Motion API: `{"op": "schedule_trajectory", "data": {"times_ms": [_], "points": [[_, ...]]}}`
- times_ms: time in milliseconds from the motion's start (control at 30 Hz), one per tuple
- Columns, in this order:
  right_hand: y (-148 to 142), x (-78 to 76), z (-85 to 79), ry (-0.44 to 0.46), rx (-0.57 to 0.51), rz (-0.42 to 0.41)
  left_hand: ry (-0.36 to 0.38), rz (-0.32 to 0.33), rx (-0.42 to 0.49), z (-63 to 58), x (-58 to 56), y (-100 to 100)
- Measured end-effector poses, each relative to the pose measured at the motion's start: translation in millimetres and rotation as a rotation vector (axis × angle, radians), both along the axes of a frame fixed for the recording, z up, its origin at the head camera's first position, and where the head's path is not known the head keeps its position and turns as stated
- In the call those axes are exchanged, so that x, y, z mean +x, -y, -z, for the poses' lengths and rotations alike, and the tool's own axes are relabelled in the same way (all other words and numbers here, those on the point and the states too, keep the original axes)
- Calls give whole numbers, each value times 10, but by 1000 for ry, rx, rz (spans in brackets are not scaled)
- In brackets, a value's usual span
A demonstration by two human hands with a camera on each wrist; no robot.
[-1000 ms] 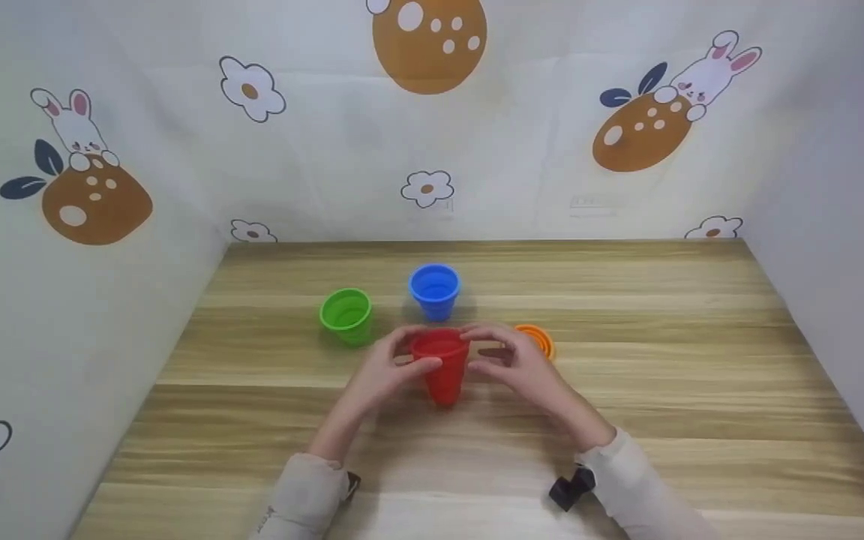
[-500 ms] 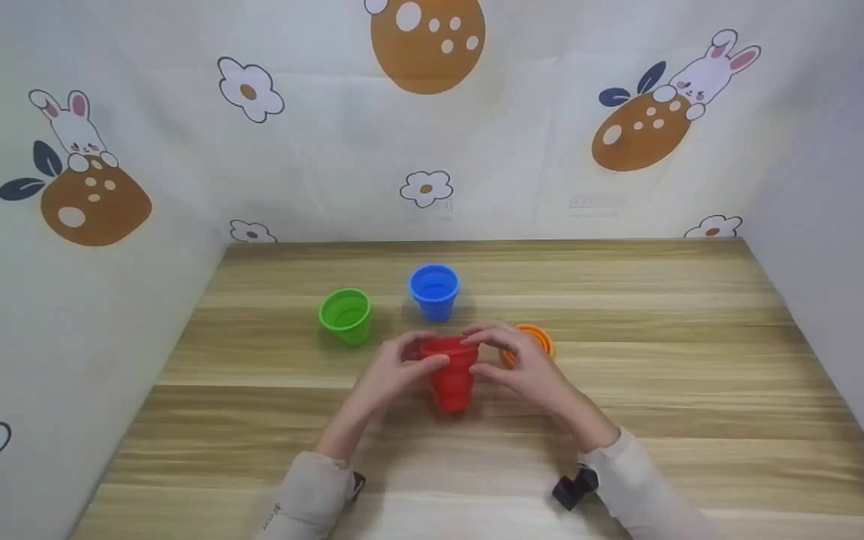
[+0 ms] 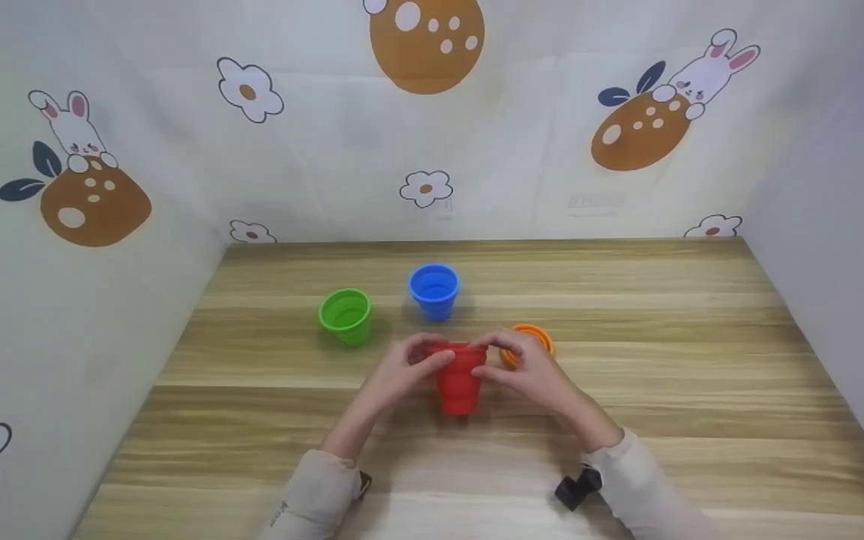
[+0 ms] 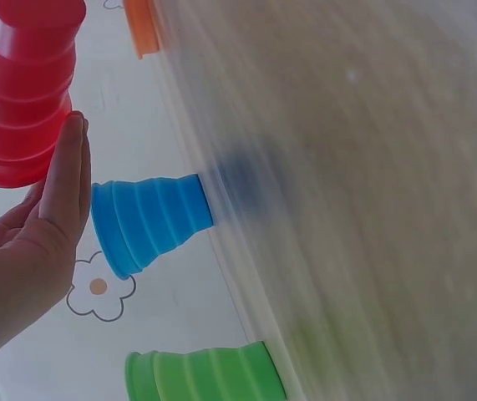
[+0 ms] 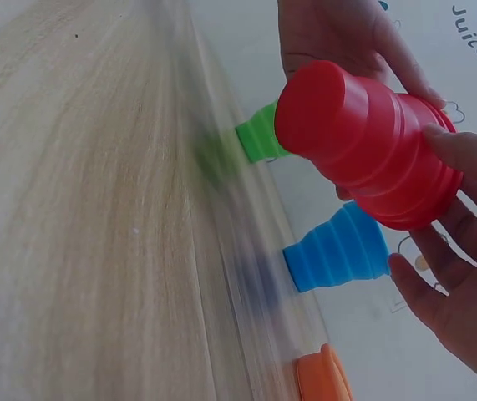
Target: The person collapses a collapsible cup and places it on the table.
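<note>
Between both hands, a red ribbed collapsible cup (image 3: 460, 388) is held up off the table, its base tipped toward the person. My left hand (image 3: 399, 369) grips its rim from the left, thumb on the near side. From the right, my right hand (image 3: 528, 367) holds the same rim with thumb and fingers. The right wrist view shows the cup's round base (image 5: 312, 109) and stretched-out rings. A blue cup (image 3: 434, 291) stands upright beyond the hands, and a green cup (image 3: 347, 319) stands to its left. Behind the right hand, an orange cup (image 3: 544, 339) sits low and folded down, partly covered.
All of this is over a wood-grain table (image 3: 649, 360). A pale cloth wall (image 3: 327, 165) printed with rabbits and flowers closes off the back and both sides. Black wrist devices (image 3: 578, 489) show near the sleeve cuffs.
Both hands have shifted the red cup slightly right and toward the person. Its mouth has tipped away, so the inside no longer shows. The other cups stay where they were.
</note>
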State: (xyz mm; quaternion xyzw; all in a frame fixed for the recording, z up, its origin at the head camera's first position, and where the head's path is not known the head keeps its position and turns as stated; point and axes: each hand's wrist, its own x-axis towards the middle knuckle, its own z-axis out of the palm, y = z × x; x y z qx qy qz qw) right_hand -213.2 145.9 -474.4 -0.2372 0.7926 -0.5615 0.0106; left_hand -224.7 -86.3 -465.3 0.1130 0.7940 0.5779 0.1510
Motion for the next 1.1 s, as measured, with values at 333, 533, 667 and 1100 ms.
{"op": "schedule_trajectory", "data": {"times_ms": [333, 533, 667, 1100], "points": [[-45, 16, -29, 72, -57, -28, -91, 65, -29, -23, 35, -34], [-70, 2, -16, 55, -63, -4, -238, 104, -96, -68, 63, -32], [-73, -6, -17, 44, -81, -1, -344, 136, -136, -82, 68, -35], [-89, 1, -39, 105, -126, -13, -488, 170, -160, -123, 55, -61]]}}
